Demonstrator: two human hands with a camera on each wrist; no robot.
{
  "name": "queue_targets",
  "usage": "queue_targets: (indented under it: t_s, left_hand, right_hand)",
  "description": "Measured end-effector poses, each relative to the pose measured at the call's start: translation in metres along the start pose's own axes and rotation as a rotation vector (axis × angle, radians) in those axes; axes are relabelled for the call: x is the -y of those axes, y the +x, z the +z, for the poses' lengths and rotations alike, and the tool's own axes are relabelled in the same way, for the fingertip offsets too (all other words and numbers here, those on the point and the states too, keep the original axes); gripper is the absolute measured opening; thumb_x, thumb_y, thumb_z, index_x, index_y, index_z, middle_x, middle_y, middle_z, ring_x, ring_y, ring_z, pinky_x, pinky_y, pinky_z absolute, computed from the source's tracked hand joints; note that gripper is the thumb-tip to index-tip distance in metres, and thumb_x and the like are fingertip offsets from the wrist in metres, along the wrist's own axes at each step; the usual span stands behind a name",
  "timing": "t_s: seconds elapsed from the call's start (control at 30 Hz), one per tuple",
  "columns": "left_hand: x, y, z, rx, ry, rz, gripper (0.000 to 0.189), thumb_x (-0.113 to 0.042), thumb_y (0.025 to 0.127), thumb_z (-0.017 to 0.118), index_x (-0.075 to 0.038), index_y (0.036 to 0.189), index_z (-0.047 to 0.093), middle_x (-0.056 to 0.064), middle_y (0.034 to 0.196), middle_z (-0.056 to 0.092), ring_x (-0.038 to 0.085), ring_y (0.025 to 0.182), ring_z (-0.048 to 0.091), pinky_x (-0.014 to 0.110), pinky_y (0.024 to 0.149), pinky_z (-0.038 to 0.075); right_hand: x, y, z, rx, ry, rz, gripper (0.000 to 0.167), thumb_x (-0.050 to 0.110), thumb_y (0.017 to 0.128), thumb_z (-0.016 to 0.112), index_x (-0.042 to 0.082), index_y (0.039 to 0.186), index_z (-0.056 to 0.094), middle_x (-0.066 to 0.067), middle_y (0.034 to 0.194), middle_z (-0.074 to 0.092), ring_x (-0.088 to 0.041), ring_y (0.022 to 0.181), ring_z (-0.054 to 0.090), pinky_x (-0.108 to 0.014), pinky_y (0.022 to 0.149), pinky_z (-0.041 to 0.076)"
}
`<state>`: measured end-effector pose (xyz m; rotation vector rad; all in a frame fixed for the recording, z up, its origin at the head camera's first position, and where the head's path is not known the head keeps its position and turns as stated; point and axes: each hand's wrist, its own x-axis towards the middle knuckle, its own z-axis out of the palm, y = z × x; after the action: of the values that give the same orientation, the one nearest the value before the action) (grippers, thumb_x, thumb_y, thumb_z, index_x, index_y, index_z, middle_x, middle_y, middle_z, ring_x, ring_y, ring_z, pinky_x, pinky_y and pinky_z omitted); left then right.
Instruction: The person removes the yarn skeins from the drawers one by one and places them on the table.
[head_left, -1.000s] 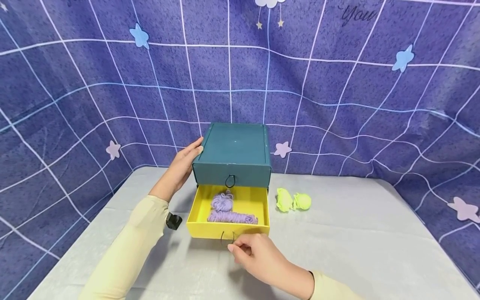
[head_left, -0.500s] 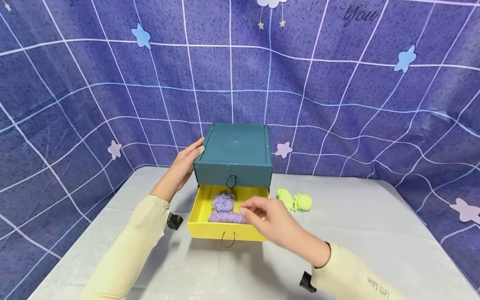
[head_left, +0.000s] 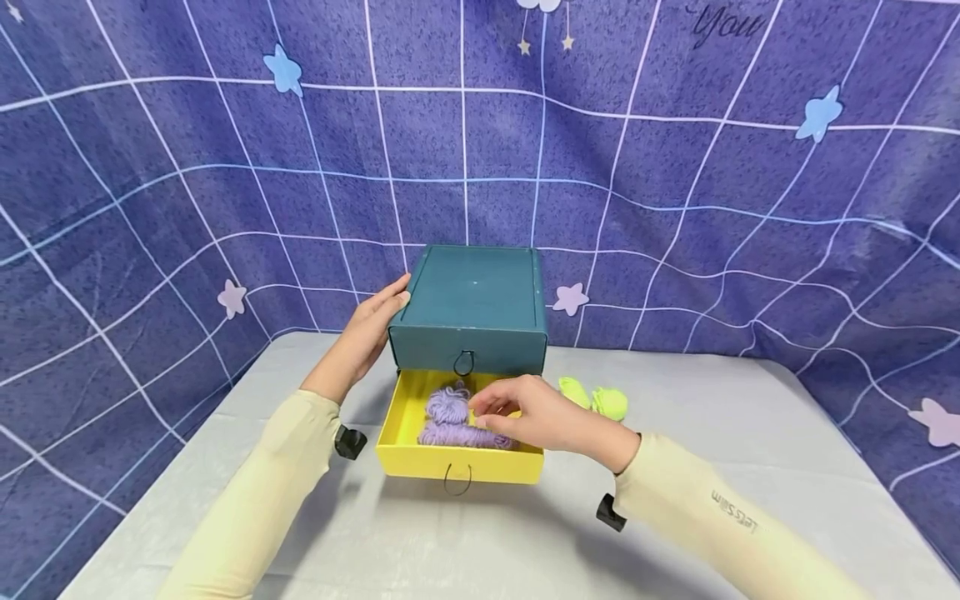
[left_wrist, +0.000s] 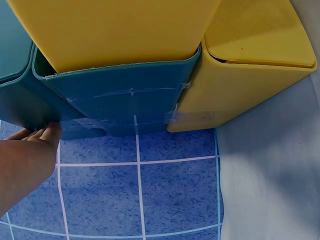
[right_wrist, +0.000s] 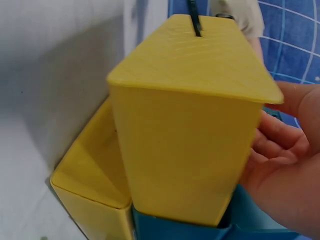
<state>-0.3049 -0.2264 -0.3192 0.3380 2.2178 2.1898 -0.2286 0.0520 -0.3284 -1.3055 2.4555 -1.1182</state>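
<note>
A small drawer chest with a teal top point(head_left: 474, 287) stands against the backdrop, and its yellow drawer point(head_left: 510, 468) is pulled out. Inside lie a rounded lilac yarn bundle point(head_left: 447, 405) and a long lilac yarn roll point(head_left: 450, 434). My left hand point(head_left: 369, 329) rests along the chest's left side, thumb at the top edge; the left wrist view shows its fingertips point(left_wrist: 49, 132) against the teal wall. Over the drawer's right half, my right hand point(head_left: 531, 408) reaches in with loosely bent fingers beside the yarn. Its fingers are partly behind the drawer wall in the right wrist view.
Two neon-yellow yarn bundles point(head_left: 609, 403) lie on the grey cloth point(head_left: 720, 467) right of the chest, partly behind my right hand. A black loop handle point(head_left: 457, 479) hangs from the drawer front. Another yellow section point(left_wrist: 250, 85) sits below the pulled-out drawer.
My right hand has left the drawer's loop handle, risen over the drawer front and moved in above the lilac yarn. The left hand has stayed on the chest's side.
</note>
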Motion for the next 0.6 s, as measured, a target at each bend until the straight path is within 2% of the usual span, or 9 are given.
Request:
queue_targets:
  t_s: [0.17,0.4,0.6]
  left_hand:
    - [-0.001,0.000,0.000,-0.001,0.001,-0.001,0.058,-0.033,0.100,0.049,-0.021,0.153,0.028,-0.001,0.160,0.016,0.016,0.145,0.016,0.035,0.117,0.018]
    - [-0.002,-0.002,0.000,-0.008,0.006,-0.006,0.058,-0.033,0.100,0.049,-0.021,0.153,0.028,0.000,0.160,0.016,0.017,0.145,0.016,0.036,0.117,0.018]
    - [-0.002,-0.002,0.001,-0.001,0.003,-0.002,0.060,-0.033,0.100,0.049,-0.018,0.154,0.026,0.000,0.160,0.015,0.016,0.145,0.016,0.035,0.117,0.018]
  right_hand:
    - [-0.005,0.009,0.007,0.064,-0.038,-0.013,0.022,0.010,0.090,0.067,0.001,0.111,0.069,-0.008,0.104,0.070,-0.017,0.092,0.067,-0.025,0.082,0.054]
    - [-0.009,0.017,0.013,0.072,-0.141,-0.034,0.020,0.004,0.084,0.072,0.001,0.103,0.072,-0.007,0.096,0.072,-0.015,0.083,0.067,-0.024,0.075,0.055]
    - [-0.007,0.020,0.017,0.098,-0.215,-0.009,0.023,0.000,0.081,0.074,0.001,0.104,0.073,-0.006,0.096,0.072,-0.016,0.085,0.067,-0.022,0.076,0.054]
